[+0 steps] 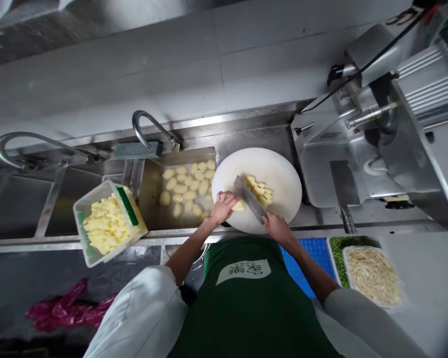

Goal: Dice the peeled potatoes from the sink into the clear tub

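Observation:
On a round white cutting board (283, 169), my right hand (278, 226) grips the handle of a cleaver (249, 199). Its blade slants across the board between a peeled potato piece (239, 205) and a pile of cut potato chunks (260, 190). My left hand (224, 206) is closed on the potato piece, fingers curled close to the blade's left side. Part of that piece is hidden under the fingers. To the left, several whole peeled potatoes (188, 189) lie in water in the sink (151, 199).
A clear plastic tub (80, 206) of cut potatoes rests on the sink edge at left. Curved faucets (149, 124) stand behind. At right are a metal slicing machine (406, 129) and another cleaver (344, 186). Below right sits a container of white shreds (373, 276) beside green vegetables (338, 253).

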Motion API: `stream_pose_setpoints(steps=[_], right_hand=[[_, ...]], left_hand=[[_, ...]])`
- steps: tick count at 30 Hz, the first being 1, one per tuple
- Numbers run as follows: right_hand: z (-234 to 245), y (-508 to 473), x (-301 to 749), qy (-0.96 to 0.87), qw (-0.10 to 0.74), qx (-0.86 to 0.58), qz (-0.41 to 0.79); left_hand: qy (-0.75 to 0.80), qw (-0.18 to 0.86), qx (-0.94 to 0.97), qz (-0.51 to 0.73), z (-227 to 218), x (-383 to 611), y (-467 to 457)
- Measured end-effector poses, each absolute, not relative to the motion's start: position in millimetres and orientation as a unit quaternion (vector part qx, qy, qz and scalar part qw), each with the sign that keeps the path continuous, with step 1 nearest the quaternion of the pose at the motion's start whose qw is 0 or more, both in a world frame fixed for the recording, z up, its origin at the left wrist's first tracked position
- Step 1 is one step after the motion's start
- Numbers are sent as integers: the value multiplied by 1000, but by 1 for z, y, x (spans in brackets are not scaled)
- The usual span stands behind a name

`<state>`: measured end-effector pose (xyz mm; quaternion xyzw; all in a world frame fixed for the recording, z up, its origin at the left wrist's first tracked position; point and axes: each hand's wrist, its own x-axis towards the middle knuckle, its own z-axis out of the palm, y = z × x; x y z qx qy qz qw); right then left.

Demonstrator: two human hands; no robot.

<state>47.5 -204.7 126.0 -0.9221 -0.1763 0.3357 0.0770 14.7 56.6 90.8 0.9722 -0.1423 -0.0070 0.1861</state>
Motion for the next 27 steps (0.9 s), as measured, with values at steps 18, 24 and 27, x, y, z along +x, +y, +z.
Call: stream_pose_setpoints(steps=[18,24,27], right_hand=[[128,-204,32,-297,-11,-891,343],[152,-210,39,-313,-28,-891,327],[164,-212,37,-341,-24,-884,320]], left_hand=[[-67,313,932,170,31,-53,17],[3,294,947,130,39,-55,10],[2,307,943,130,38,-52,5]])
